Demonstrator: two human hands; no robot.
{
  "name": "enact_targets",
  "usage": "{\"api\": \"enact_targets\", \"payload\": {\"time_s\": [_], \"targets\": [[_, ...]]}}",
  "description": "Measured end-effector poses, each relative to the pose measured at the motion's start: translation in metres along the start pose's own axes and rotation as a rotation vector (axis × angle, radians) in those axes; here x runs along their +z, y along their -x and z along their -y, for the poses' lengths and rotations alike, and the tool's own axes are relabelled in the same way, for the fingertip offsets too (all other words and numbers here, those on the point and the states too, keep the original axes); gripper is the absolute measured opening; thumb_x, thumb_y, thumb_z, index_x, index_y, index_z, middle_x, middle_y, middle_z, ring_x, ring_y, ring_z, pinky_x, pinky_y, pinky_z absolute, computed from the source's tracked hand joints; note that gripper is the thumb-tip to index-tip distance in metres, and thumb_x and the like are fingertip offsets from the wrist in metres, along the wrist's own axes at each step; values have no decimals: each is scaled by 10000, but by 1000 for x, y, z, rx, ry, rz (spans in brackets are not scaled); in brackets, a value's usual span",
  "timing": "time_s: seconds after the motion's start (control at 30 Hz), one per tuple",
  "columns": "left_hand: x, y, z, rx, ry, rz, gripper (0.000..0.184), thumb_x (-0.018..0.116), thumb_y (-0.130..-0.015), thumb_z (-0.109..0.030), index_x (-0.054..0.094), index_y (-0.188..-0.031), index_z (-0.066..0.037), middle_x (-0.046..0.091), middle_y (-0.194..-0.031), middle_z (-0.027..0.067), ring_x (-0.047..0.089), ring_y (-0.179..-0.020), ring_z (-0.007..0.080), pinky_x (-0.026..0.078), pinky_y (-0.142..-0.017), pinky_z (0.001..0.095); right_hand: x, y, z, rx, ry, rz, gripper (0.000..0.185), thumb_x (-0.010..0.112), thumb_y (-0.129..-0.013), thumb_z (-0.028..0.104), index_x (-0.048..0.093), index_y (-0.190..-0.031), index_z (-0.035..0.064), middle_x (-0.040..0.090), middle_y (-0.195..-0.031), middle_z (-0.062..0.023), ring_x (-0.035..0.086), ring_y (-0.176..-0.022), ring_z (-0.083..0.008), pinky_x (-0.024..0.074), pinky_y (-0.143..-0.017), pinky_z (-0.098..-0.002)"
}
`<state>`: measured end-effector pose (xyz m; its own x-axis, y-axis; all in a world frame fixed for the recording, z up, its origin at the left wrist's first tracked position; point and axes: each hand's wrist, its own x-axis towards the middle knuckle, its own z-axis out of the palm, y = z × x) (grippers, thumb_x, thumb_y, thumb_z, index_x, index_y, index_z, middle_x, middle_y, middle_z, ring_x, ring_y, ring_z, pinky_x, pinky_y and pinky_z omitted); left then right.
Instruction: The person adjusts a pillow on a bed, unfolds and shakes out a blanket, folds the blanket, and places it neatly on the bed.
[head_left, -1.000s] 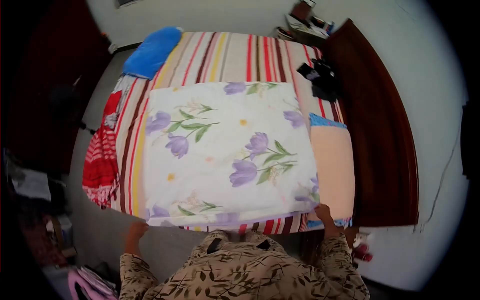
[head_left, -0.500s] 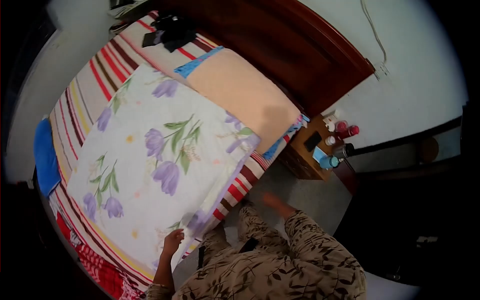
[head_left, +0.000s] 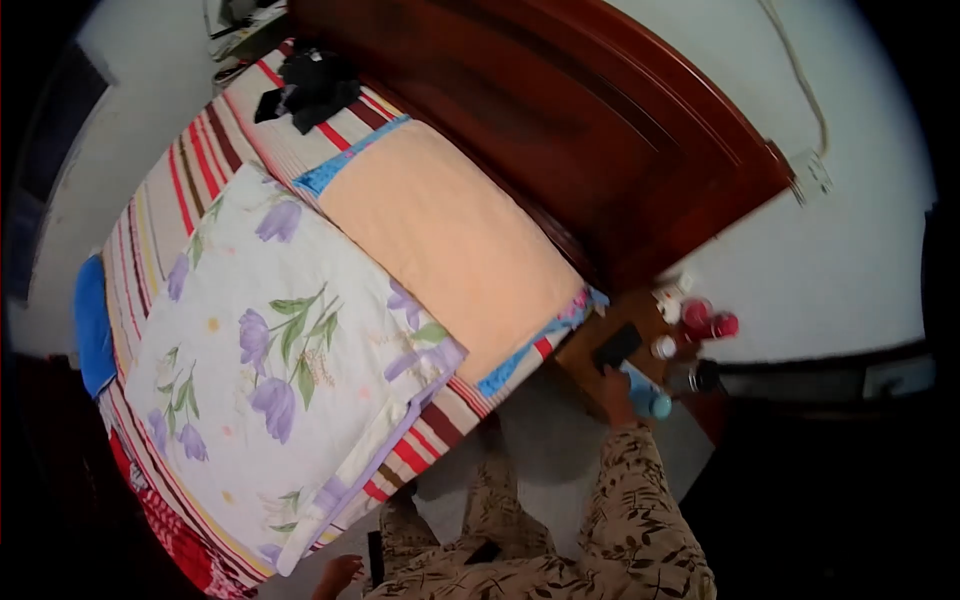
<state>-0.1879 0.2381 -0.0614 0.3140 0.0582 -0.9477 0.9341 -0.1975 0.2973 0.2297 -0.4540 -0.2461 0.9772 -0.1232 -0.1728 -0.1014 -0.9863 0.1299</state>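
Hanging half-curled, my left hand (head_left: 341, 572) held nothing visible. My right hand (head_left: 615, 398) touched the black phone (head_left: 617, 345); I couldn't tell whether it gripped. The phone lay toward the bed-side edge of the surface (head_left: 576, 364), presumably for reach from the peach pillow (head_left: 450, 245).

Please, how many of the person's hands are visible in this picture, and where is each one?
2. The right hand is at the bedside table, beside the dark phone. The left hand is near the picture's bottom edge, beside the lower corner of the floral sheet.
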Motion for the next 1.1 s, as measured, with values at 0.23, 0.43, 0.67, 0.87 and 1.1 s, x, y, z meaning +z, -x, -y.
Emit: {"api": "enact_targets", "payload": {"time_s": [0.23,0.43,0.67,0.87,1.1], "targets": [[79,-20,-57,-97,204,-18,296,546,-887,-169,571,-1127,2,653,-888,91,637,-722,140,512,-599,265,-2,-58,-4,742,-571,263,601,596,-775,550,597,-1091,39,608,-991,-164,556,-924,-351,417,-748,-478],[112,-2,-102,-98,153,-51,301,527,-909,-202,569,-1149,-23,654,-939,87,638,-774,143,513,-653,274,-46,-68,9,680,-754,254,546,653,-781,433,587,-1101,-5,584,-1036,-158,527,-947,-320,417,-804,-435],[113,16,-124,-42,177,-82,310,516,-917,-221,565,-1157,-31,651,-973,94,641,-805,159,514,-669,284,-40,-68,4,1006,-1572,122,483,595,-836,173,429,-1267,32,511,-1157,-159,504,-1014,-355,418,-852,-497],[104,32,-130,112,233,-95,340,522,-909,-264,566,-1150,-29,649,-968,96,636,-809,170,509,-687,304,-93,-32,9,814,-1933,552,392,570,-843,130,466,-1186,-29,551,-1112,-152,543,-983,-340,448,-841,-540],[86,41,-181,341,-250,-159,336,561,-876,-308,590,-1106,-64,643,-961,120,623,-843,224,480,-746,340,-290,27,115,240,-2273,908,629,436,-853,585,505,-1129,25,586,-967,-142,589,-824,-283,494,-695,-469]]}}
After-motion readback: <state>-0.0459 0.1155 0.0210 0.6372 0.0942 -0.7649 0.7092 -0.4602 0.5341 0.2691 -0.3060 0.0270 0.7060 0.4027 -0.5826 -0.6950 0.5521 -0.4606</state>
